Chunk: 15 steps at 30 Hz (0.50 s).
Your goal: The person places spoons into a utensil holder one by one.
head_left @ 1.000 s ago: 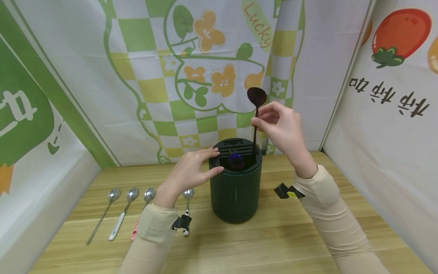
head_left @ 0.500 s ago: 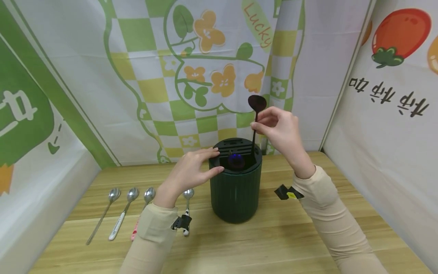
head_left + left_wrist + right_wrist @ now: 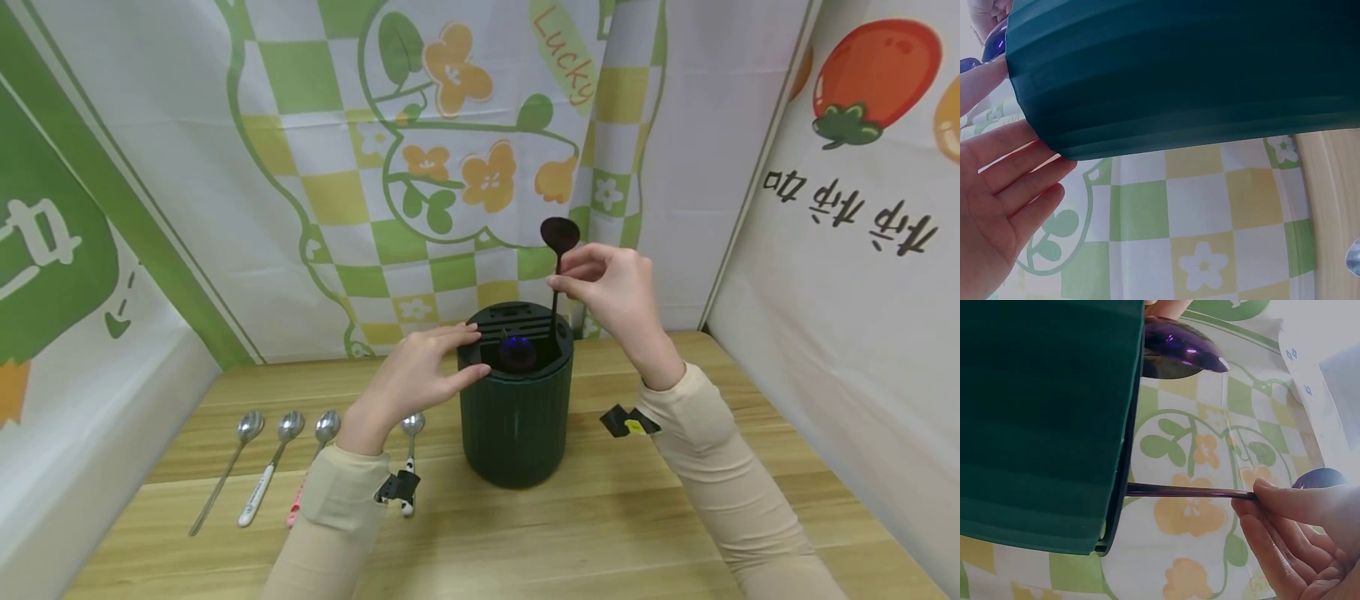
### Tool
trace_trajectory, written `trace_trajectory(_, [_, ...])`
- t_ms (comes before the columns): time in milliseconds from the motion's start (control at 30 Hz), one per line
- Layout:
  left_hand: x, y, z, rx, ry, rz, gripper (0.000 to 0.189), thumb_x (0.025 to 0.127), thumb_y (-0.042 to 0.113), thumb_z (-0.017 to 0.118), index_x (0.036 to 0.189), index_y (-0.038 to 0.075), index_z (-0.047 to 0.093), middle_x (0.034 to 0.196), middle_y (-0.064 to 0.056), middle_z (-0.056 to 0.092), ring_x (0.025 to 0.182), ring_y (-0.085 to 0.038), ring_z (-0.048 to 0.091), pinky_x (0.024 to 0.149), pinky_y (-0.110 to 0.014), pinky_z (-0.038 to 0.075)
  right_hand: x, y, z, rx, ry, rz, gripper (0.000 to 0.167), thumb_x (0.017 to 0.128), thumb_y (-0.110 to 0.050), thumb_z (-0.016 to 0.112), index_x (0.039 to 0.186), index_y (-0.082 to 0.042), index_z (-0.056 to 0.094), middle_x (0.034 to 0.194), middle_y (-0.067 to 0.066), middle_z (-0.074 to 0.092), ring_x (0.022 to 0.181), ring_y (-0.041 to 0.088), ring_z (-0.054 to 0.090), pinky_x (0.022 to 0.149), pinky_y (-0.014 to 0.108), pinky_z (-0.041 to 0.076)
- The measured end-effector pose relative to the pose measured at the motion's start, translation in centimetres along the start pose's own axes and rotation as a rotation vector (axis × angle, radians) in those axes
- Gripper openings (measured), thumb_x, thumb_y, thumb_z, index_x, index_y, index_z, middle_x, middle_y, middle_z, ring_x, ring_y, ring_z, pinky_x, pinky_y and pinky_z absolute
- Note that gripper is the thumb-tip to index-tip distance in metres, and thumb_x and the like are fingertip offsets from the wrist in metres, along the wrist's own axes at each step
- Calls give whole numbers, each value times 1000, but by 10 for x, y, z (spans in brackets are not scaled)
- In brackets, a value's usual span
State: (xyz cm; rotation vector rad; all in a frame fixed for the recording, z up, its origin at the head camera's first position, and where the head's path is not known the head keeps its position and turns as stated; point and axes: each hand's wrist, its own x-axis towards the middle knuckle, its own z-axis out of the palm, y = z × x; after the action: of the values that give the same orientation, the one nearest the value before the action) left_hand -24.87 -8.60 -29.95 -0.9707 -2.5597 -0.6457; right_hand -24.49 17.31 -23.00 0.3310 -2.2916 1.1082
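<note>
On a wooden table (image 3: 525, 542), a green canister (image 3: 513, 429) stands upright, a straight-fingered left hand (image 3: 416, 373) touching its top; a right hand (image 3: 617, 293) pinches a dark spoon (image 3: 560, 236), bowl up, handle down at the canister's opening. Tilting might snag the handle.

- Holder (image 3: 513, 433): ribbed plastic, low sheen
- Dark spoon (image 3: 560, 235): glossy, smooth metal
- Other spoons (image 3: 291, 426): shiny metal
- Table (image 3: 600, 525): smooth wood grain
- Curtain (image 3: 337, 200): matt, creased cloth
</note>
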Motion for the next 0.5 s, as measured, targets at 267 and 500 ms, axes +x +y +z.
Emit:
trace_trajectory(267, [0,0,0,1,7,4,53,89,50,59,127,14,61,135,-6,56,124,-25,54,101,-43,45,0,7,2,-33,-29,0,20,79,-25,78,91,-11,72,82,5,74,71,14,70,63,31,55])
trace_trajectory(500, [0,-1,1,-3,8,1,53,89,50,60,127,13,61,135,-7,57,124,-26,54,101,-44,45,0,12,5,-89,-54,-13,20,79,-25,78,92,-11,72,83,5,74,72,16,70,63,33,54])
